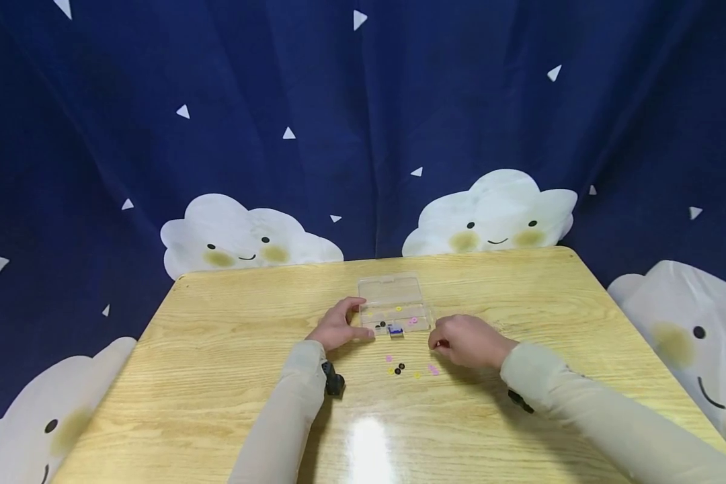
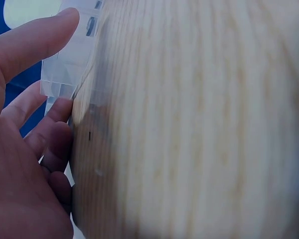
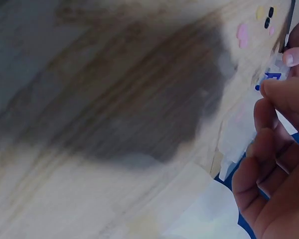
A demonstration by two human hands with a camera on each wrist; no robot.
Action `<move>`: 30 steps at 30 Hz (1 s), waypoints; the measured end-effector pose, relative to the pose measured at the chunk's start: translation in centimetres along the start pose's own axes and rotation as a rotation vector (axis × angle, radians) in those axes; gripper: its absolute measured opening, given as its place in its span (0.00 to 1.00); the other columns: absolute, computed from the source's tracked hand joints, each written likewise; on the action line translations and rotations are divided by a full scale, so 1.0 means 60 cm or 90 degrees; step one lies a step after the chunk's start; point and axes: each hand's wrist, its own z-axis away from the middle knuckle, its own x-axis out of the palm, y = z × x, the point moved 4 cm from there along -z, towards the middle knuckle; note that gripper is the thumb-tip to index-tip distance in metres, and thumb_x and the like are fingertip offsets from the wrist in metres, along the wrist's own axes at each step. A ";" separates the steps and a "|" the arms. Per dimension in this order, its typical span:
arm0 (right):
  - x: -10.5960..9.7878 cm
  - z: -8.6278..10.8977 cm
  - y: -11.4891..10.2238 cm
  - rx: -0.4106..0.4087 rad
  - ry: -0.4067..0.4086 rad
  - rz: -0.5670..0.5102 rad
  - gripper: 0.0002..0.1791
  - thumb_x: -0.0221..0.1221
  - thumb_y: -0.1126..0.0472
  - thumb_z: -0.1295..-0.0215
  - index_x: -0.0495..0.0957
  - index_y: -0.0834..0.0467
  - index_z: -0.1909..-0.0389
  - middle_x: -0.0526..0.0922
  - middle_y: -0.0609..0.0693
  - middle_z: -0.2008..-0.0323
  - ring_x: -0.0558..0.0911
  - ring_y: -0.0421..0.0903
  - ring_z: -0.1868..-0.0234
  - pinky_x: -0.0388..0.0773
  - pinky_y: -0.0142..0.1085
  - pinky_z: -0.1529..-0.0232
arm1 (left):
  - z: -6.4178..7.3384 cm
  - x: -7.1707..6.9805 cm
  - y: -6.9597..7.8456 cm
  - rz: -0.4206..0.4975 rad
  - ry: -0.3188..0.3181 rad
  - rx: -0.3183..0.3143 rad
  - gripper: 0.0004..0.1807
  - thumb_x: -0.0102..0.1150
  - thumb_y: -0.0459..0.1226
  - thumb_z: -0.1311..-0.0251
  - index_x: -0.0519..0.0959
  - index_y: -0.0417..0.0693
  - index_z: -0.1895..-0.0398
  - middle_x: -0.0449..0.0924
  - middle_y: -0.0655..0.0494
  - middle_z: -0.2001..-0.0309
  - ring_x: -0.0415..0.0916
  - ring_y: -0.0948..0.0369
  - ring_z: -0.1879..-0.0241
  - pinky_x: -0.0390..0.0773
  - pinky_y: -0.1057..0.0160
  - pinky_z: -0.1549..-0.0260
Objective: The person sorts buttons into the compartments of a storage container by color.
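Note:
A clear plastic box point(image 1: 393, 302) with its lid swung back lies on the table, a blue-and-white piece point(image 1: 396, 331) at its front edge. My left hand point(image 1: 337, 325) grips the box's left end, thumb at the front corner and a finger at the back; its wrist view shows the thumb point(image 2: 45, 40) over the clear wall. Just off the box's front right corner is my right hand point(image 1: 468, 341), fingers curled, thumb and index tips together. I cannot tell whether those tips pinch anything. Small button-like discs, pink point(image 1: 414, 320), yellow point(image 1: 398, 308) and black point(image 1: 383, 324), lie inside the box.
In front of the box lie loose discs: black ones point(image 1: 402, 366), pink ones point(image 1: 433, 370) and a yellow one point(image 1: 417, 375). The wooden table point(image 1: 230, 336) reaches back to a dark blue curtain point(image 1: 314, 81) printed with clouds.

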 end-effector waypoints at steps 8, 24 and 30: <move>0.017 0.006 0.002 0.002 -0.010 -0.025 0.09 0.63 0.69 0.40 0.88 0.52 0.69 0.84 0.42 0.71 0.80 0.34 0.70 0.78 0.29 0.68 | -0.003 0.001 0.002 0.006 0.001 -0.005 0.42 0.77 0.42 0.51 0.68 0.57 0.30 0.71 0.52 0.37 0.67 0.54 0.45 0.67 0.51 0.40; 0.046 0.009 0.011 0.001 -0.007 -0.047 0.12 0.63 0.71 0.41 0.88 0.50 0.66 0.80 0.43 0.67 0.76 0.33 0.70 0.77 0.27 0.67 | -0.001 0.001 -0.001 0.018 -0.003 -0.009 0.42 0.77 0.43 0.51 0.68 0.58 0.30 0.70 0.51 0.34 0.67 0.52 0.37 0.66 0.48 0.34; 0.051 0.008 0.008 -0.031 -0.006 -0.056 0.10 0.65 0.68 0.40 0.88 0.47 0.67 0.79 0.41 0.66 0.74 0.32 0.69 0.76 0.28 0.66 | 0.000 0.000 0.001 0.011 -0.003 -0.012 0.42 0.76 0.43 0.50 0.68 0.60 0.30 0.70 0.53 0.34 0.68 0.52 0.41 0.67 0.49 0.36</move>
